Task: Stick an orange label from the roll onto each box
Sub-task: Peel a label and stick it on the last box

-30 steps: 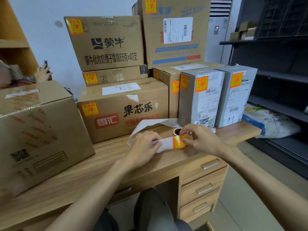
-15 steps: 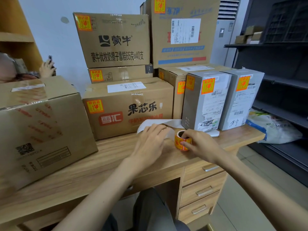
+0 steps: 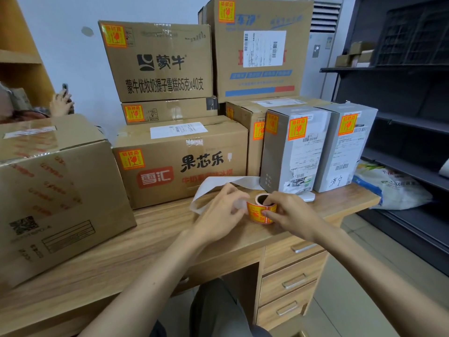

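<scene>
The right hand (image 3: 289, 215) is gripping the roll of orange labels (image 3: 261, 212). Its fingers are curling round the roll's right side, and one fingertip is hooking into the cardboard core. The roll is standing on end on the wooden surface (image 3: 145, 246), between the two hands.

The left hand (image 3: 218, 212) is closing in on the roll's other side, its fingers bending toward it over the loose white backing strip (image 3: 218, 182). Blur is hiding the fingertips, so it cannot be told whether they are pinching the strip or a label. The strip is looping away beyond the left hand and running back toward the nearer grey box (image 3: 291, 156).

That box is standing upright just beyond the right hand and showing an orange sticker (image 3: 297, 128) high on its front. A second grey box (image 3: 345, 156) is standing right beside it, further to the right, and is stickered the same way. Beyond the left hand a printed brown box (image 3: 194, 164) is sitting on the surface with an orange sticker at its upper left corner. Well out to the left of the left hand, a large brown box (image 3: 60, 190) is resting on the surface. More stickered cartons (image 3: 158, 64) are standing stacked behind.
</scene>
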### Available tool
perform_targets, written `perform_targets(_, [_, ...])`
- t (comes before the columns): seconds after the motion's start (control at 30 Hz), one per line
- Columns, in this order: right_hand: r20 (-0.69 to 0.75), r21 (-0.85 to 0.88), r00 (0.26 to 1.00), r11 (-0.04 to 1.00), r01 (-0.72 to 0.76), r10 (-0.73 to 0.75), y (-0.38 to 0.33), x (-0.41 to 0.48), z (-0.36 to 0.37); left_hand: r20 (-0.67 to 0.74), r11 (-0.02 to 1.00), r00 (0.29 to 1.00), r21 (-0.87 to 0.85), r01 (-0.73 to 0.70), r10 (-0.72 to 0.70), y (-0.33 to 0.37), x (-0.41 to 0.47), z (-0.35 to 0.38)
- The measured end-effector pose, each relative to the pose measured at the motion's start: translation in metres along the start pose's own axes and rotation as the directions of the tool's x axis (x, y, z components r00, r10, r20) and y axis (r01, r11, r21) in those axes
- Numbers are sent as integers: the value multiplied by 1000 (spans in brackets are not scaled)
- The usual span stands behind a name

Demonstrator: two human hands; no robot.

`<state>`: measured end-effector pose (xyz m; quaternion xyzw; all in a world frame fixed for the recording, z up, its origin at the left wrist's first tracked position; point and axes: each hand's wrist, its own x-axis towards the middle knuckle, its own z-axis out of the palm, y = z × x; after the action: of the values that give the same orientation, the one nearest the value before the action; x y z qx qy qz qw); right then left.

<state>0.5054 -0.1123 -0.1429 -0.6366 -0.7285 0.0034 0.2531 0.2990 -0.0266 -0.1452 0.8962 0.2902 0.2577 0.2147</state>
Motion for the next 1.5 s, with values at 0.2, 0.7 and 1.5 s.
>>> perform_targets(0.2, [-5, 24, 1000, 999, -21, 21, 5, 2, 2, 35, 1000, 999, 0, -2, 2, -2, 0, -2])
perform_targets(0.7, [-67, 134, 996, 989, -55, 65, 13, -1, 12, -10, 946, 995, -310, 93, -101, -10, -14, 20])
perform_targets(1.5, [-237, -38, 971, 998, -48, 38, -29, -16, 37, -27, 934, 999, -355, -33, 25, -3, -21, 18])
